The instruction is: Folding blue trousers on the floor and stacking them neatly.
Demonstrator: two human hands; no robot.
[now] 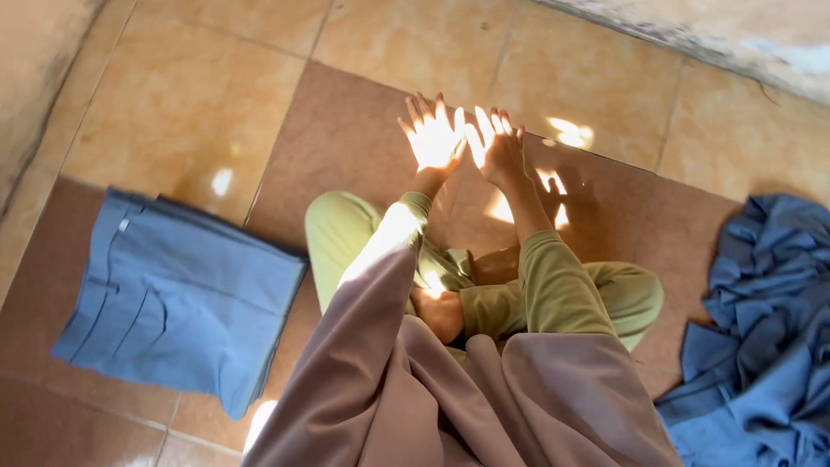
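My left hand (435, 135) and my right hand (497, 144) are raised side by side in front of me, fingers spread, palms facing away, lit by sunlight. Neither holds anything. My arms in olive-green sleeves reach forward over my crossed legs (553, 298) in olive trousers. A mauve cloth (415, 389) drapes down from my head over my arms. A neat stack of folded blue garments (177, 298) lies on the floor to my left. A crumpled heap of blue garments (761, 337) lies to my right.
I sit on a brown mat (346, 130) laid over orange floor tiles (181, 95). A worn wall base (718, 30) runs along the upper right. Sun patches fall on the mat beyond my hands.
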